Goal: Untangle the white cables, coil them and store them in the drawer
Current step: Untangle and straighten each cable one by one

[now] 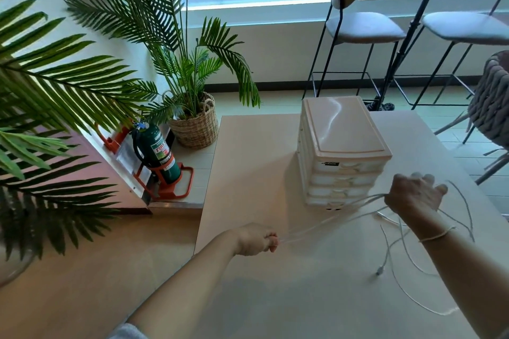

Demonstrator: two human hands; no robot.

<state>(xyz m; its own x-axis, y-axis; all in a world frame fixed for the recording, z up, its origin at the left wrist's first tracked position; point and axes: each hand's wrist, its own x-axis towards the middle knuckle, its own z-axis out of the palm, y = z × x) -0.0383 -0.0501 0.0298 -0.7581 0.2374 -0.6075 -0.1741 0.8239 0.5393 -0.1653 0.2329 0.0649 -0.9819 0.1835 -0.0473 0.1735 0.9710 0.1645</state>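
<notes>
Here, thin white cables [330, 219] stretch taut between the clenched left hand [256, 239] and right hand [413, 195], both sets of fingers grasping them, loose loops trailing on the pale worktop [248, 173].

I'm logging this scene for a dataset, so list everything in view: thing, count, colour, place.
white cables: several strands, white, stretched between both hands, loose ends trailing on the table at right
drawer unit: one, cream, on the table, drawers shut
table: one, beige, centre
palm plants: at least two, green, left; one in a woven basket
fire extinguisher: one, dark green in an orange stand, floor left of table
bar stools: two, pale seats on black frames, by the window
woven chair: one, grey, right edge
left hand: pinching the cables
right hand: gripping the cables, string band on wrist
</notes>
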